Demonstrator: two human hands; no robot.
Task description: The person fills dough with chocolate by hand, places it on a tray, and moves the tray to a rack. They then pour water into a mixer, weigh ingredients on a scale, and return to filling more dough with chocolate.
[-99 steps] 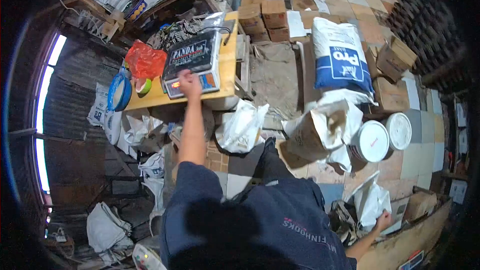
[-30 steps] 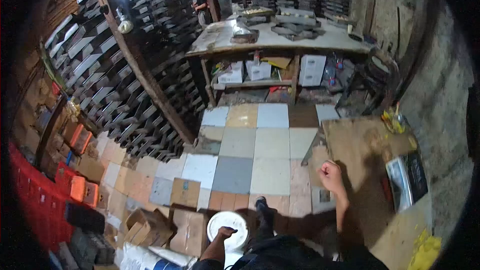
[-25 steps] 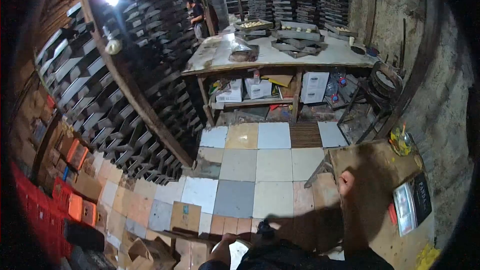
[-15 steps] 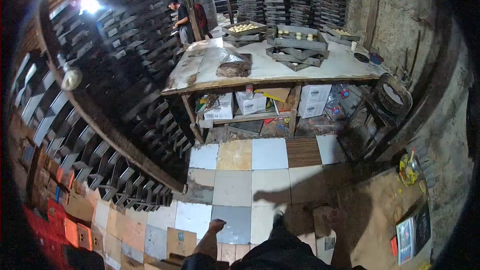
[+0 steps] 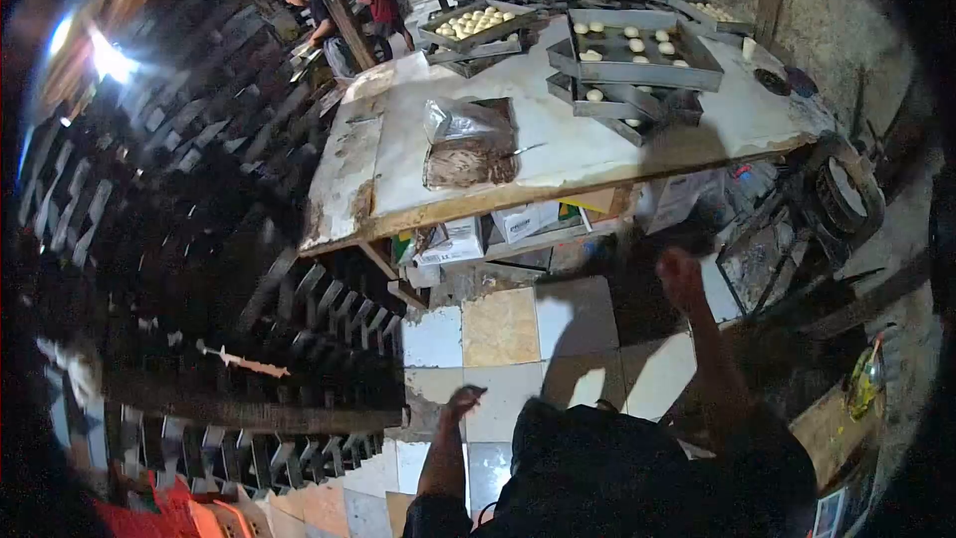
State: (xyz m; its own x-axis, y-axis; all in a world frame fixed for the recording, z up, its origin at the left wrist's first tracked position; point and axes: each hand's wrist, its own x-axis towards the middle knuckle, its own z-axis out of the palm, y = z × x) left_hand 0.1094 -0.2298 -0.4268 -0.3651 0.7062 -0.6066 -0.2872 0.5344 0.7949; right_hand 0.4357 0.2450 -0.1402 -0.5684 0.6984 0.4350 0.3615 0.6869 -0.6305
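Counter (image 5: 568,149), pale-topped and worn, stands ahead of the person and has come nearer in the last second, filling more of the view; it now seems almost within reach. The right hand (image 5: 680,277) is near its front edge, the left hand (image 5: 464,400) lower, over the tiled floor (image 5: 501,324). Both look empty, but dimness hides whether the fingers are open or closed. On top lie a plastic bag (image 5: 460,122) and, farther back, a deep tray (image 5: 687,78) of pale dough-like balls. A white box (image 5: 523,222) sits beneath. Clutter around a round pan (image 5: 848,189) crowds the right. Beyond, a co-worker in red (image 5: 378,0) shows more fully now.
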